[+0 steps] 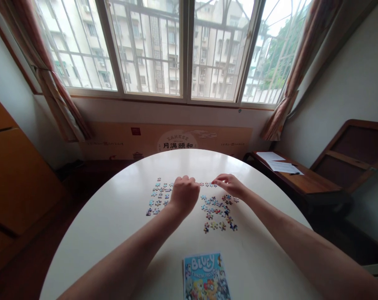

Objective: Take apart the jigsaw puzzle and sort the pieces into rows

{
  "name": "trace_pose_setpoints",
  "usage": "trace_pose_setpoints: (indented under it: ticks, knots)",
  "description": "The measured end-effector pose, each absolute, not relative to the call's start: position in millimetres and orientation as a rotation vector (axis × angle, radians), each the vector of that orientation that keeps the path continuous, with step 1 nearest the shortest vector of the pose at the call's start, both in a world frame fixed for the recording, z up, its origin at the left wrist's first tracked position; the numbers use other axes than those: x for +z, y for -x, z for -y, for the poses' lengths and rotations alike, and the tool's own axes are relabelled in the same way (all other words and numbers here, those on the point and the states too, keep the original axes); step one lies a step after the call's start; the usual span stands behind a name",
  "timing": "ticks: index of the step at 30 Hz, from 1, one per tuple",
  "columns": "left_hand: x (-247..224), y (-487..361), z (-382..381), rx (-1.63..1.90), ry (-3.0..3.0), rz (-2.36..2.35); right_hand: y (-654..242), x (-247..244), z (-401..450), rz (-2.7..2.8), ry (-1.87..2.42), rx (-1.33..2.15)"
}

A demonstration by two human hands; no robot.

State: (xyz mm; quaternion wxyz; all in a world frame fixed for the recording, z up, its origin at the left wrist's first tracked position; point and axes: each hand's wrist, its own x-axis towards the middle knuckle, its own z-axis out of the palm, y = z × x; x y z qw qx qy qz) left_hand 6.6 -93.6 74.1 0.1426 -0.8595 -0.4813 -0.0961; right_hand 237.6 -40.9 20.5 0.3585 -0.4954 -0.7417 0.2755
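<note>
Jigsaw pieces lie on a round white table [113, 233]. My left hand [185, 192] is closed over the far middle of the table, back of the hand up; whatever its fingers hold is hidden. Beside it on the left are spaced rows of puzzle pieces [158, 203]. My right hand [229, 184] has its fingers bent together at the right end of a short row of pieces [206, 184]; whether a piece is between the fingertips is too small to tell. Nearer me, below that hand, sits a loose cluster of pieces [214, 206].
A blue picture card [206, 277] marked "Bluey" lies at the table's near edge. Beyond the table are a printed cardboard panel [113, 139] and barred windows. To the right stands a wooden bench [314, 183] with papers [282, 167] and a pen on it.
</note>
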Motion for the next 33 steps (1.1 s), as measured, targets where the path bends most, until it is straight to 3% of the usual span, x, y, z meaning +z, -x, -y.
trace_pose_setpoints:
  ticks: [5, 12, 25, 33]
  knots:
    - [59, -15, 99, -0.187, 2.582, 1.429, -215, 21, 65, 2.402, 1.054, 0.389]
    - [57, -17, 101, -0.185, 2.637, 1.399, -226, 16, 52, 2.387, 1.255, 0.147]
    - [48, -27, 107, -0.141, 2.726, 1.28, -265, 27, 31, 2.167, 1.761, 0.259]
    - [54, -23, 104, 0.015, 2.712, 1.292, -261, 8, 35, 1.97, 1.732, 0.255]
